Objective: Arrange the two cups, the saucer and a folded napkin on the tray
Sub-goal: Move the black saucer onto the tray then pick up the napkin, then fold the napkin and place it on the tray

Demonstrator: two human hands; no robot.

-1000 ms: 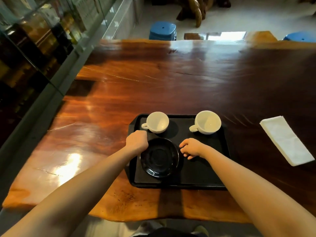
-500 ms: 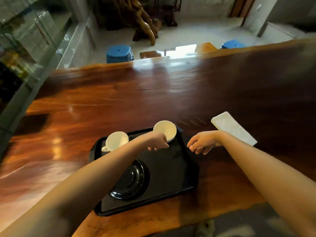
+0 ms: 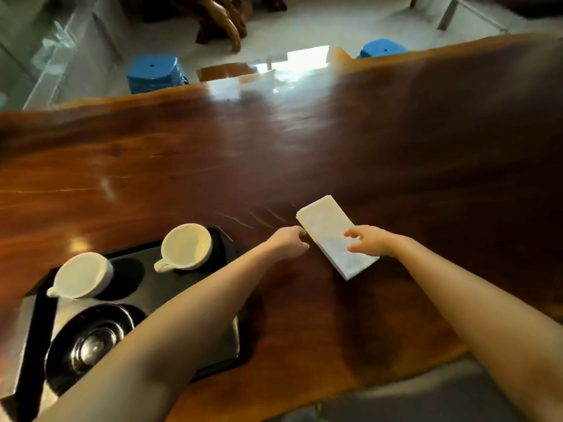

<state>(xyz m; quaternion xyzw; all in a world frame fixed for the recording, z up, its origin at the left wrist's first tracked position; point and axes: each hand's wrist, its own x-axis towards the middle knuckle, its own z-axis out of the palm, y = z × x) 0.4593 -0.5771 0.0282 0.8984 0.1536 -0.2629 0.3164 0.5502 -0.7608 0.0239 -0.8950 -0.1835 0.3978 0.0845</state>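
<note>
A white folded napkin [image 3: 330,231] lies flat on the wooden table, right of the black tray [image 3: 224,249]. My left hand [image 3: 291,242] is at the napkin's left edge, fingers curled, touching or nearly touching it. My right hand [image 3: 367,240] hovers over the napkin's right side with fingers spread. Two white cups stand on the tray: one [image 3: 186,247] at its far right corner, the other [image 3: 80,275] to the left. The black saucer [image 3: 88,339] lies on the tray's near part, partly hidden by my left forearm.
The long polished wooden table [image 3: 304,153] stretches far to the right and away from me. Two blue stools [image 3: 155,73] stand beyond its far edge. A glass cabinet runs along the left. The table's near edge is close below my arms.
The view has swung right. Both hands left the tray and travelled right to the napkin, the left one reaching its left edge, the right one now over it.
</note>
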